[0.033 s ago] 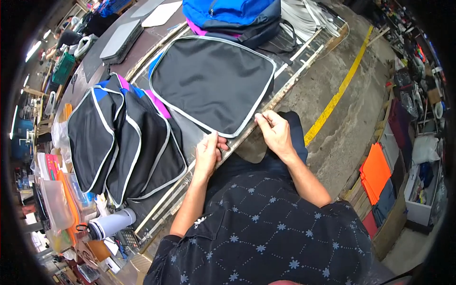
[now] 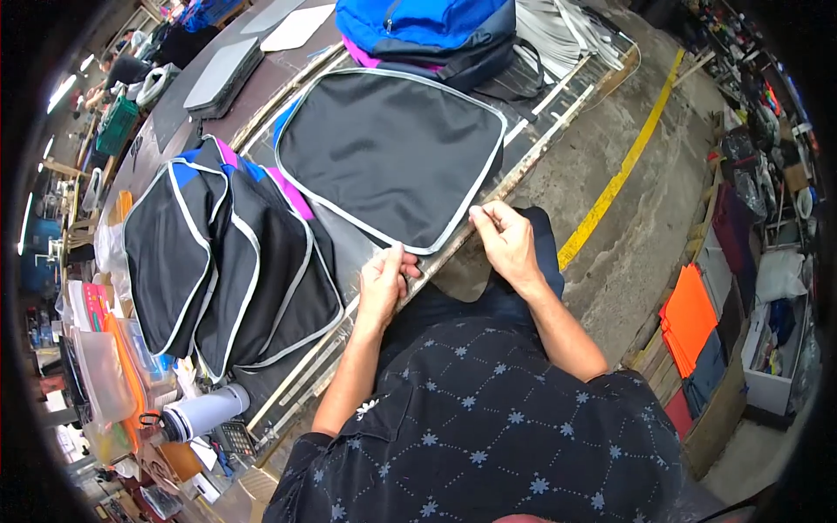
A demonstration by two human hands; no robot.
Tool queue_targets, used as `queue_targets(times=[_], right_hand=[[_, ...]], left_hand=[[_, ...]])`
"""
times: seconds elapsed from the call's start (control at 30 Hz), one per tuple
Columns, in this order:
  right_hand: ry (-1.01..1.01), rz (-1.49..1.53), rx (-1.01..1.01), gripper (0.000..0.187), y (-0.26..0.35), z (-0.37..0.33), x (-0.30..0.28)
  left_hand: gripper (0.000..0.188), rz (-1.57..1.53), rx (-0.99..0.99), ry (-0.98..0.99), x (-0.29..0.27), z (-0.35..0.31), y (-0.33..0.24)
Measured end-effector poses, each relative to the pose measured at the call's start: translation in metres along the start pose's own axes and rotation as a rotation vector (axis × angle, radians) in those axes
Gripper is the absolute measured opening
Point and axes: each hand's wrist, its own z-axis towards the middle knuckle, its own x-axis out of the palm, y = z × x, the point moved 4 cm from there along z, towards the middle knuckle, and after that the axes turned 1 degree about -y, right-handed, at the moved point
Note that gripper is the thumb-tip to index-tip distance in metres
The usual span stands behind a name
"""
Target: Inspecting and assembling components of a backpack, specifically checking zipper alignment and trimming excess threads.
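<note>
A black fabric bag piece (image 2: 392, 157) with pale grey binding round its rim lies flat on the worktable. My left hand (image 2: 384, 277) pinches the bound edge at its near corner, thumb on top. Just right of that corner, my right hand (image 2: 507, 242) is closed in a pinch beside the table's edge, apart from the fabric. Anything between its fingertips is too small to make out. To the left stand several similar black bag pieces (image 2: 261, 270) with grey binding and blue and magenta patches, bunched together.
A blue backpack (image 2: 427, 35) sits beyond the fabric, beside white strips (image 2: 567, 35). Dark flat panels (image 2: 222, 78) are stacked at the far left. A pale bottle (image 2: 205, 411) and a calculator (image 2: 237, 438) are at the near left. Orange sheets (image 2: 689, 318) lie right, past the yellow floor line (image 2: 623, 166).
</note>
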Motion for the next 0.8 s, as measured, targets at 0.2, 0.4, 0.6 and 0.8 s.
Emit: queue_targets(times=[0.2,0.4,0.6,0.8], right_hand=[[-0.3,-0.22,-0.187,0.031,0.006,0.102,-0.041],[-0.23,-0.486,-0.207,0.048,0.017,0.204,-0.045],[0.04,-0.42,-0.173,0.051,0.017,0.253,-0.003],[0.296,-0.363,-0.224,0.04,0.015,0.279,0.033]], left_hand=[[0.027,-0.024,0.013,0.007,0.006,0.0,-0.007],[0.022,-0.03,0.037,-0.027,0.007,0.0,-0.003],[0.018,0.007,0.105,-0.035,-0.005,-0.004,-0.006],[0.02,0.081,0.171,0.012,-0.007,0.004,0.0]])
